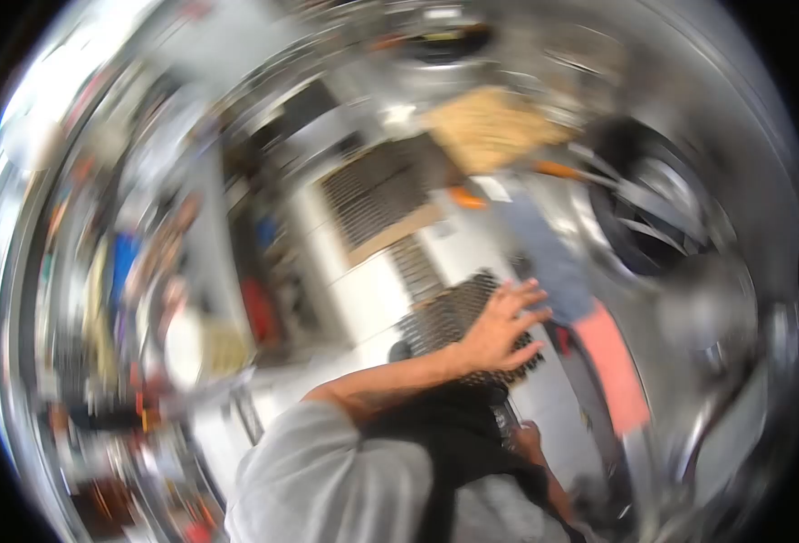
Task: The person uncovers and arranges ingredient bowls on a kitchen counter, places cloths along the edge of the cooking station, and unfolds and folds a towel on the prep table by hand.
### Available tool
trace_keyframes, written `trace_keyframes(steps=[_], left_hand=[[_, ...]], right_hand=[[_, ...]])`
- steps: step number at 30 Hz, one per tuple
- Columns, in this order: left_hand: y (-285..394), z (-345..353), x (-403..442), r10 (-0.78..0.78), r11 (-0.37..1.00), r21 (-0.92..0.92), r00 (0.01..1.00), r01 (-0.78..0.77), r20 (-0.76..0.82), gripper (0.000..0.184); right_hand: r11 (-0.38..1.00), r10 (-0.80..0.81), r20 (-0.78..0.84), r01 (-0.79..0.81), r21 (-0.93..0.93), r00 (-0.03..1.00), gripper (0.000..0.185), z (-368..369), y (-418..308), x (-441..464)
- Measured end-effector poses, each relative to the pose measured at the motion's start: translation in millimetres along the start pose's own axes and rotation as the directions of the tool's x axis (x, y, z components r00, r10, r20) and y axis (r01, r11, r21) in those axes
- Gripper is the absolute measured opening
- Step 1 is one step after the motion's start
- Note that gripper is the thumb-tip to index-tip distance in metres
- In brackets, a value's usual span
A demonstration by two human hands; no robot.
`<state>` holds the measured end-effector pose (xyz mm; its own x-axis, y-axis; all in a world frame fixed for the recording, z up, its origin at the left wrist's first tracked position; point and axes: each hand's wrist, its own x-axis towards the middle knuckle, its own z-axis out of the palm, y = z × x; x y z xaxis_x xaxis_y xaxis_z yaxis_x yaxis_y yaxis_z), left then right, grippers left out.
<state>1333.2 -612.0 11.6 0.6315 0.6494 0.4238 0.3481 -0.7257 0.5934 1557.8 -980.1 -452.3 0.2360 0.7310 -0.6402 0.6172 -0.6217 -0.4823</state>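
Note:
My left hand (508, 328) is stretched out in front of my body with its fingers spread, holding nothing. From this view it overlaps a black perforated floor mat (444, 312) and points toward a blue-grey cloth (544, 253) along the counter edge; I see no clear contact. Low and close to my black apron (444, 421) is my right hand (528, 439), small and blurred. A dark object lies beside its fingers, but whether they grip it cannot be made out. A pink cloth (612, 366) hangs at the counter edge, right of both hands.
A steel counter on the right carries a dark wok (644, 204) with metal utensils and a tan board-like item (490, 127). A second mat (377, 195) lies on the white tiled floor (368, 294). Crowded shelving and a whitish container (191, 348) stand left. Motion blurs everything.

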Motion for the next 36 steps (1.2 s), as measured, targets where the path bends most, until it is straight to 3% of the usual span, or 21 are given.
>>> trace_keyframes(steps=[1, 3, 6, 9, 11, 12, 14, 15, 17, 18, 19, 21, 23, 24, 26, 27, 29, 30, 31, 34, 36], left_hand=[[-17, -29, -37, -0.076, 0.997, -0.016, 0.995, 0.075, -0.072, 0.038], [-39, -91, -98, -0.219, 0.97, 0.031, 0.925, 0.24, -0.31, 0.018], [-50, -196, -190, -0.299, 0.872, 0.148, 0.747, 0.467, -0.593, 0.016], [-56, -312, -301, -0.222, 0.688, 0.272, 0.552, 0.672, -0.804, 0.015], [-58, -378, -379, -0.135, 0.507, 0.248, 0.36, 0.826, -0.923, 0.012], [-57, -404, -417, -0.086, 0.477, 0.062, 0.117, 0.877, -0.989, 0.015], [-54, -445, -504, -0.019, 0.111, -0.067, -0.065, 0.992, -0.998, 0.045], [-58, -446, -529, -0.031, -0.027, -0.285, -0.285, 0.958, -0.958, 0.048], [-78, -431, -598, -0.465, -0.093, -0.527, -0.505, 0.845, -0.727, 0.044], [-82, -426, -602, -0.637, 0.154, -0.746, -0.512, 0.647, -0.576, 0.042], [-87, -418, -595, -0.795, 0.316, -0.889, -0.42, 0.33, -0.438, 0.039], [-72, -410, -544, -0.65, 0.444, -0.74, -0.386, 0.505, -0.654, 0.021], [-43, -416, -514, -0.484, 0.354, -0.44, -0.24, 0.826, -0.841, 0.016], [-36, -412, -516, -0.484, 0.358, -0.44, -0.239, 0.823, -0.841, 0.016], [-18, -403, -527, -0.533, 0.297, -0.578, -0.37, 0.76, -0.761, 0.011], [-14, -406, -542, -0.507, 0.352, -0.64, -0.435, 0.683, -0.744, 0.012], [11, -399, -585, -0.461, 0.398, -0.729, -0.565, 0.558, -0.684, 0.013], [27, -394, -607, -0.434, 0.399, -0.753, -0.616, 0.523, -0.658, 0.013], [43, -391, -620, -0.366, 0.379, -0.731, -0.633, 0.568, -0.682, 0.012], [80, -379, -663, -0.134, -0.028, -0.605, -0.603, 0.796, -0.787, 0.027], [97, -398, -663, -0.101, -0.04, -0.656, -0.657, 0.753, -0.747, 0.028]], right_hand=[[0.959, 0.253, -0.036, -0.246, 0.142, 0.967, 0.042, -15, -7, 12], [0.983, 0.183, -0.04, -0.181, 0.034, 0.982, 0.048, -71, -37, 39], [0.947, 0.322, 0.019, -0.321, -0.021, 0.947, 0.046, -148, -208, 13], [0.992, 0.041, 0.058, -0.033, -0.121, 0.997, 0.042, -127, -281, 70], [0.98, -0.17, 0.095, 0.179, -0.086, 0.981, 0.024, -104, -381, 84], [0.942, -0.308, 0.131, 0.321, -0.099, 0.942, 0.022, -82, -436, 83], [0.822, -0.538, 0.239, 0.566, -0.061, 0.808, 0.024, -41, -586, 44], [0.747, -0.635, 0.307, 0.665, 0.007, 0.709, 0.026, -18, -676, -8], [0.562, -0.777, 0.448, 0.808, 0.176, 0.443, 0.029, 26, -825, -132], [0.441, -0.818, 0.503, 0.866, 0.237, 0.279, 0.03, 47, -874, -187], [0.308, -0.828, 0.548, 0.912, 0.27, 0.117, 0.032, 72, -913, -234], [-0.192, -0.79, 0.551, 0.962, 0.192, -0.268, 0.029, 141, -952, -269], [-0.362, -0.73, 0.631, 0.932, -0.032, -0.262, 0.033, 211, -955, -286], [-0.364, -0.73, 0.631, 0.931, -0.037, -0.26, 0.033, 230, -956, -289], [-0.419, -0.494, 0.829, 0.907, 0.037, -0.262, 0.038, 250, -956, -294], [-0.435, -0.494, 0.827, 0.9, 0.033, -0.269, 0.038, 234, -966, -305], [-0.287, -0.667, 0.619, 0.91, 0.301, -0.415, 0.038, 170, -980, -343], [-0.286, -0.669, 0.616, 0.909, 0.302, -0.416, 0.038, 154, -987, -345], [-0.187, -0.732, 0.583, 0.926, 0.327, -0.354, 0.035, 138, -996, -343], [-0.069, -0.835, 0.495, 0.939, 0.337, -0.239, 0.034, 149, -1006, -324], [-0.031, -0.867, 0.461, 0.944, 0.33, -0.189, 0.037, 192, -997, -290]])
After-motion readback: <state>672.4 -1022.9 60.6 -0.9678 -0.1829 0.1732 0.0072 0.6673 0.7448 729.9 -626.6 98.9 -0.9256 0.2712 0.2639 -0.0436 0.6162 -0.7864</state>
